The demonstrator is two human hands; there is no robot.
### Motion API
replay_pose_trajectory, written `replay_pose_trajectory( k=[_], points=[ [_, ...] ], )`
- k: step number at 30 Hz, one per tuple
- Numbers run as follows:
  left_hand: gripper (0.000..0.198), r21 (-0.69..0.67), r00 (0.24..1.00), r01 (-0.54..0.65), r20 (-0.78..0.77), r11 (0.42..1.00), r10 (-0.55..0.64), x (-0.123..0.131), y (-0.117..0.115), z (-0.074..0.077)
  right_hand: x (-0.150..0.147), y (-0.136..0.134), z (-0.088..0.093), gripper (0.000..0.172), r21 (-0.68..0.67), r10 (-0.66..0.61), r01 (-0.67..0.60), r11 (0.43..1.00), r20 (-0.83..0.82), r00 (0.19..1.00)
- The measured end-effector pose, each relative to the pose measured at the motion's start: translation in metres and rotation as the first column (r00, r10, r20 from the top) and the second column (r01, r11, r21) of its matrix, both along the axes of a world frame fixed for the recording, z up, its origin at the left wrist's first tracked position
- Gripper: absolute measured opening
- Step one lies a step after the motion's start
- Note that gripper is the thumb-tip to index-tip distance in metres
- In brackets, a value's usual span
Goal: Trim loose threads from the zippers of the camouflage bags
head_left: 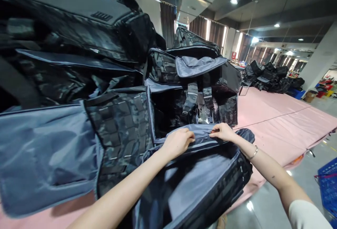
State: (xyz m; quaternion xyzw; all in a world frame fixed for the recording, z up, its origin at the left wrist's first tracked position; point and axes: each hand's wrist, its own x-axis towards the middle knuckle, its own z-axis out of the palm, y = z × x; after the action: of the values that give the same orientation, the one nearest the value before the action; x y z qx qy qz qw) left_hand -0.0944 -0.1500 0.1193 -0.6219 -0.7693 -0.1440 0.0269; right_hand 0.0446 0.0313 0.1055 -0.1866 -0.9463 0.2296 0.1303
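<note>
A dark camouflage bag point(210, 183) with grey-blue lining gapes open in front of me, near the table's edge. On its far rim, my left hand point(180, 139) pinches the grey-blue lining fabric with its fingers closed. A short way to the right, my right hand point(222, 131) has its fingertips closed on the same strip of cloth. Just beyond both hands stands another open camouflage bag point(118, 127), its lined flap point(47, 155) spread to the left. Buckled straps point(192, 97) hang down over the dark opening behind my hands.
More camouflage bags point(79, 25) are heaped high at the left and behind. Pink cloth point(276, 116) covers the long table, with another pile of dark bags point(271, 74) farther back. A blue plastic crate point(328, 187) is on the floor at the right.
</note>
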Motion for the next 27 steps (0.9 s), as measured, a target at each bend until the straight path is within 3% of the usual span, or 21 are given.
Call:
replay_pose_trajectory(
  k=[4,7,12,17,20,24,27],
  points=[
    [0.024,-0.09,0.971,-0.1,0.206,0.991,0.117,-0.01,0.01,-0.006,0.004,-0.005,-0.003,0.016,0.03,-0.029,0.029,0.999,-0.012,1.0],
    [0.027,-0.136,0.95,-0.093,0.286,0.986,0.129,-0.014,0.012,-0.003,0.01,-0.014,-0.007,0.015,0.091,-0.091,0.096,0.991,-0.062,0.994],
    [0.027,-0.116,0.955,-0.089,0.272,0.989,0.118,-0.006,0.009,0.001,0.018,-0.024,-0.016,0.013,0.15,-0.114,0.141,0.979,-0.172,0.978],
    [0.023,0.047,0.982,0.064,0.177,0.997,-0.072,0.013,0.016,-0.002,0.016,-0.022,-0.017,0.018,0.121,-0.154,0.168,0.978,-0.112,0.982],
    [0.024,0.057,0.987,0.008,0.159,0.998,-0.017,0.02,0.027,-0.005,0.014,-0.021,-0.017,0.016,0.078,-0.169,0.179,0.981,-0.122,0.978],
    [0.022,0.008,0.958,-0.004,0.287,1.0,0.002,0.016,0.038,-0.005,0.022,-0.024,-0.018,0.025,0.024,-0.162,0.174,0.984,-0.269,0.949],
    [0.022,-0.043,0.922,-0.028,0.385,0.999,0.043,0.009,0.044,-0.006,0.033,-0.027,-0.018,0.026,0.032,-0.082,0.104,0.994,-0.411,0.908]
  ],
)
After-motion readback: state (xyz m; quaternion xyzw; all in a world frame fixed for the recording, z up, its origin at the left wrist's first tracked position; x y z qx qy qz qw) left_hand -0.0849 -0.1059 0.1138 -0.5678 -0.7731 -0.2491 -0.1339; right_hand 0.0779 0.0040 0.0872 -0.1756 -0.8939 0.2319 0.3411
